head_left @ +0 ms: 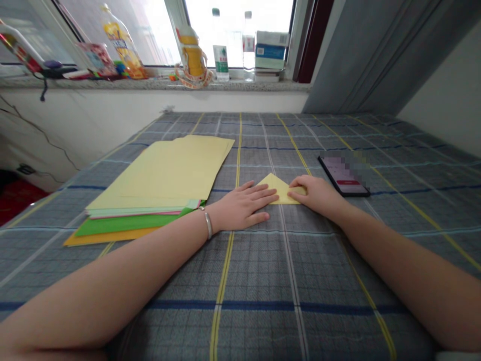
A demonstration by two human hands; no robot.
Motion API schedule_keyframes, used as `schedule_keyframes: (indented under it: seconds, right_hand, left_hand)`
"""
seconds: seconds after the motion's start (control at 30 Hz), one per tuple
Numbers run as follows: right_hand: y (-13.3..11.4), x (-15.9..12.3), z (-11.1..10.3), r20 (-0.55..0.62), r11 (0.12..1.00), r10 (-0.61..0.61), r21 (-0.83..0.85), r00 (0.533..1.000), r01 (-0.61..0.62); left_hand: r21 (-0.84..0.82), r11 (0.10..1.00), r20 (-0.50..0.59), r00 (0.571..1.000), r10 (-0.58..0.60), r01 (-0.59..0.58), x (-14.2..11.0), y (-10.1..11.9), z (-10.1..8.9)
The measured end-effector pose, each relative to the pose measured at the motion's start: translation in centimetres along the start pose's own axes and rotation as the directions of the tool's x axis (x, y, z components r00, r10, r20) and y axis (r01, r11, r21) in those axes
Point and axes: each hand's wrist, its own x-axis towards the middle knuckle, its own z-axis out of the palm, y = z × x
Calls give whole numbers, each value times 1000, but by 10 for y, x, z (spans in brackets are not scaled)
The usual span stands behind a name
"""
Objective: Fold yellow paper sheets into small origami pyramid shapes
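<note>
A small folded piece of yellow paper [276, 189] lies on the checked cloth, its pointed top facing away from me. My left hand [242, 205] rests flat over its left side, fingers stretched out, with a silver bracelet [208, 225] at the wrist. At the paper's right corner, my right hand [315, 194] pinches the edge between thumb and fingertips. Both hands cover parts of the paper, so its left and right corners are partly hidden.
To the left lies a stack of coloured paper sheets [161, 170], yellow on top. A phone [343, 175] lies beyond my right hand. Bottles, including an orange drink bottle [124, 42], and boxes [270, 52] stand on the windowsill [150, 85]. A grey curtain [361, 60] hangs at right.
</note>
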Motion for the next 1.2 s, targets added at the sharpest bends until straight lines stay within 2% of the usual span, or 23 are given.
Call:
schedule_keyframes:
  seconds: [0.1,0.2,0.3,0.4,0.6,0.8,1.0,1.13,1.2]
  right_hand:
    - [16,-3,-12,89,990,93,100,992,-102]
    - [34,-4,-21,233,965,166,159,958,-206]
    - [47,-4,-26,331,923,144,296,933,-247]
    - [48,-5,-27,378,903,183,301,908,-307]
    - [36,-7,-31,446,826,299,322,844,-463]
    - [38,-6,-31,472,832,326,268,819,-486]
    - [42,-7,-34,511,903,285,141,811,-406]
    - [38,-7,-41,596,901,269,123,757,-417]
    - [36,-7,-42,606,906,271,102,748,-411]
  left_hand:
    - [-9,1000,2,1000,4,-4,1,1,-1]
    - [-13,1000,-9,1000,10,-11,1,1,-2]
    - [-9,1000,-14,1000,16,-16,1,2,-1]
    - [1,1000,-7,1000,12,-12,1,2,-1]
    - [20,1000,9,1000,8,-8,3,6,-2]
    - [17,1000,-3,1000,17,-17,3,6,-2]
    - [43,999,10,1000,10,-10,3,5,-1]
    - [77,997,7,1000,9,-10,3,5,0]
    - [100,995,5,1000,12,-12,3,6,0]
